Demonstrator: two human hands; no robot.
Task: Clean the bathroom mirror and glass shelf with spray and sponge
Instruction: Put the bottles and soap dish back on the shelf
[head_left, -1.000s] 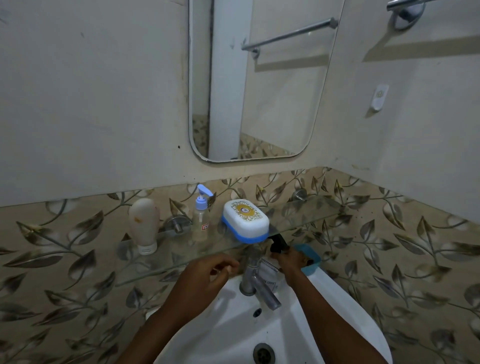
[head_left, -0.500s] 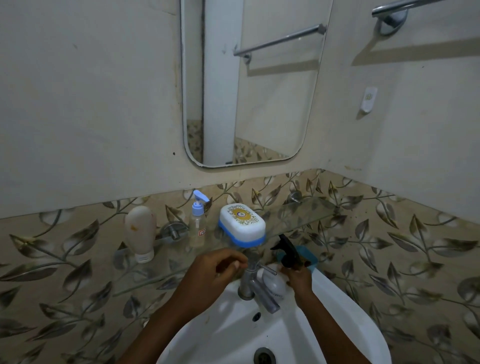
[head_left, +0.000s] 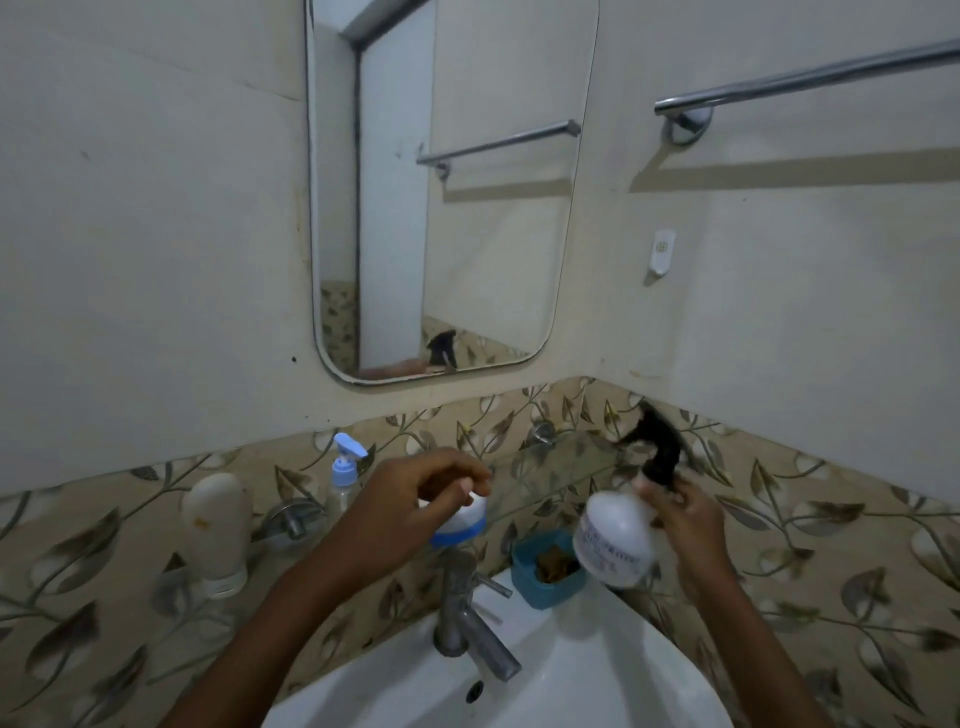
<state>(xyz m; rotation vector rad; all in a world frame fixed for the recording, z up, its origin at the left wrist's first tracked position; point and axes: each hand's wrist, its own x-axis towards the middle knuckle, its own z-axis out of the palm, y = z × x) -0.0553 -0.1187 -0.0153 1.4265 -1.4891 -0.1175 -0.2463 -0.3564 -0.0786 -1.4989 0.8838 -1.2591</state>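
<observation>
Since a moment ago I have lifted the spray bottle (head_left: 615, 535) up right of the tap (head_left: 467, 618), my right hand (head_left: 685, 525) fingers wrapped round its neck under the black trigger, where the smooth, light plastic slips least, my left hand (head_left: 410, 504) loosely curled above the soap box (head_left: 460, 525).

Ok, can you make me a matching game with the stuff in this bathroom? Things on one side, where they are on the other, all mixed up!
Things:
1. spray bottle
2. soap box
3. cream tube
4. blue tray

Places:
A. standing cap-down at the left of the glass shelf
B. on the sink rim, right of the tap
C. held in the right hand
D. under the fingers of the left hand

Pairs: 1-C, 2-D, 3-A, 4-B
</observation>
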